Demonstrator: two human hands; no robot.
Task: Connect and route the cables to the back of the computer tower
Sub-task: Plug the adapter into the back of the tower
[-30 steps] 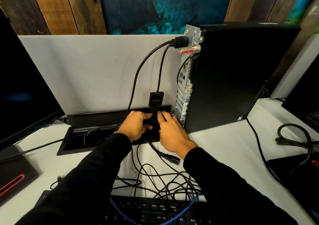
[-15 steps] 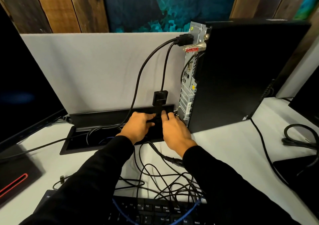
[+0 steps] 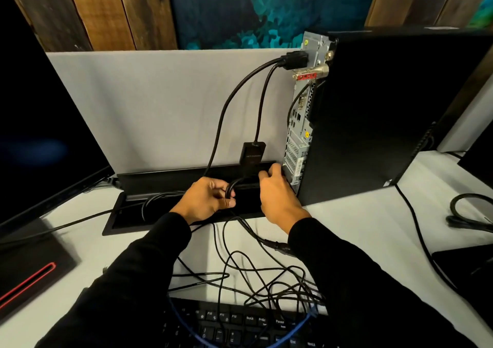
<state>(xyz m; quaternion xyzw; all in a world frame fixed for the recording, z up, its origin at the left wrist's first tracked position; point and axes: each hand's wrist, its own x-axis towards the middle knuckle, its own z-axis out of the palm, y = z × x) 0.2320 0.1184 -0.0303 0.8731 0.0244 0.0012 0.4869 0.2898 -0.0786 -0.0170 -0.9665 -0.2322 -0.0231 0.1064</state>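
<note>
We are mid-routing, we judge: our left hand (image 3: 205,199) curls around a thin black cable (image 3: 231,187) over the black recessed cable tray (image 3: 112,227), while our right hand (image 3: 277,197) reaches the foot of the upright black computer tower (image 3: 373,113), far right on the white table (image 3: 346,227) (its grip hidden). Next comes seating a plug; the small black adapter box (image 3: 253,155) dangles just above.

black cables (image 3: 234,99) into upright tower (image 3: 373,113)
</note>
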